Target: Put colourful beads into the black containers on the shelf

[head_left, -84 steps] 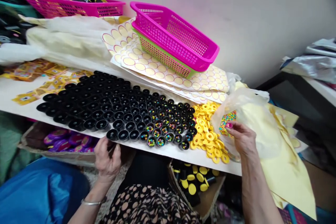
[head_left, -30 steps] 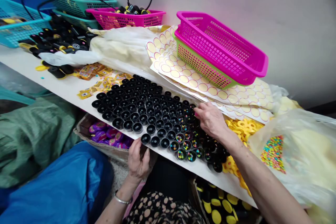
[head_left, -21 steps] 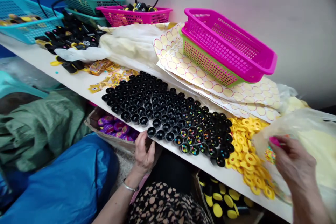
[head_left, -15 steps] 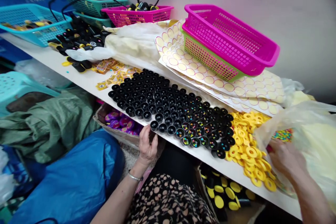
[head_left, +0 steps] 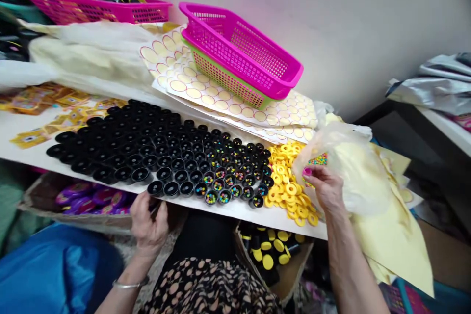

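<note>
My left hand (head_left: 149, 221) is at the table's front edge, thumb and fingers apart, just below the nearest of many small black cups (head_left: 155, 187). Whether a fingertip touches that cup I cannot tell. The cups stand upright in close rows; those toward the right hold small coloured candy beads (head_left: 211, 197), while the ones at left show bare bottoms. My right hand (head_left: 327, 187) pinches a small pink object (head_left: 307, 170), partly hidden by the fingers, at the mouth of a clear plastic bag (head_left: 362, 176) with more candy beads (head_left: 319, 159). Beside it lie yellow rings (head_left: 285, 179).
A pink basket (head_left: 243, 49) sits in a green one on sticker sheets (head_left: 221, 104). Yellow packets (head_left: 33, 137) lie at left. Below the table are a box of purple-wrapped items (head_left: 84, 201) and a box (head_left: 294, 274) of yellow-capped black pieces.
The camera view has turned to the right. My right hand has drawn back from inside the bag, with the pink object now showing in its fingers. My left hand stays by the front cups.
</note>
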Demonstrator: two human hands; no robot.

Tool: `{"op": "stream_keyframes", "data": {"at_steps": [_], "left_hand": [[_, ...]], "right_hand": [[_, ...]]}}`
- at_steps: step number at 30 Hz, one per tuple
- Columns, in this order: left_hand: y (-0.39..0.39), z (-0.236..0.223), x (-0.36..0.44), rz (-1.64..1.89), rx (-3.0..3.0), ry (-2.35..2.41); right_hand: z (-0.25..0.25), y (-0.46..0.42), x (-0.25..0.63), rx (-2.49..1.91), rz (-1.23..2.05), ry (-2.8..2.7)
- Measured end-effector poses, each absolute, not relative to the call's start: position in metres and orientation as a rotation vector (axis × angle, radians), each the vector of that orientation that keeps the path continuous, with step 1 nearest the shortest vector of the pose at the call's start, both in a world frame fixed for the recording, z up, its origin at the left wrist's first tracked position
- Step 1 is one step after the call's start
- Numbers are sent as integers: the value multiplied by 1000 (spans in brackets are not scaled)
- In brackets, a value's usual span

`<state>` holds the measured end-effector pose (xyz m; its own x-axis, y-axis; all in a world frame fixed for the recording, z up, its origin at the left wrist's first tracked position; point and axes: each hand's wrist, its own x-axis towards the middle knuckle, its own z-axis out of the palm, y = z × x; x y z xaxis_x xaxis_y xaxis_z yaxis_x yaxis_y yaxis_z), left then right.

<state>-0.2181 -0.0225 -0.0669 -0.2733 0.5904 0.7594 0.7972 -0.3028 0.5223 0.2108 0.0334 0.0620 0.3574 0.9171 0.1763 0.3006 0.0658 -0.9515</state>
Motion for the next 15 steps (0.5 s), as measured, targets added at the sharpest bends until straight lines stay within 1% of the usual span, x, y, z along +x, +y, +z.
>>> {"op": "stream_keyframes", "data": {"at_steps": [3, 7, 9, 12, 15], "left_hand": [[-24, -66, -218, -1616, -1752, -1749], [-23, -67, -218, -1606, -1743, -1745], [-22, -68, -218, -1612, -1738, -1732], [-22, -69, -219, -1630, -1740, -1726], [-23, -70, -219, -1637, -1740, -1735]], "right_hand": [[61, 35, 214, -1553, 628, -1218], [62, 43, 228, -1949, 305, -1520], [65, 50, 232, -2087, 217, -1679], [66, 59, 233, -2063, 310, -1751], [63, 59, 236, -2013, 369, -1686]]}}
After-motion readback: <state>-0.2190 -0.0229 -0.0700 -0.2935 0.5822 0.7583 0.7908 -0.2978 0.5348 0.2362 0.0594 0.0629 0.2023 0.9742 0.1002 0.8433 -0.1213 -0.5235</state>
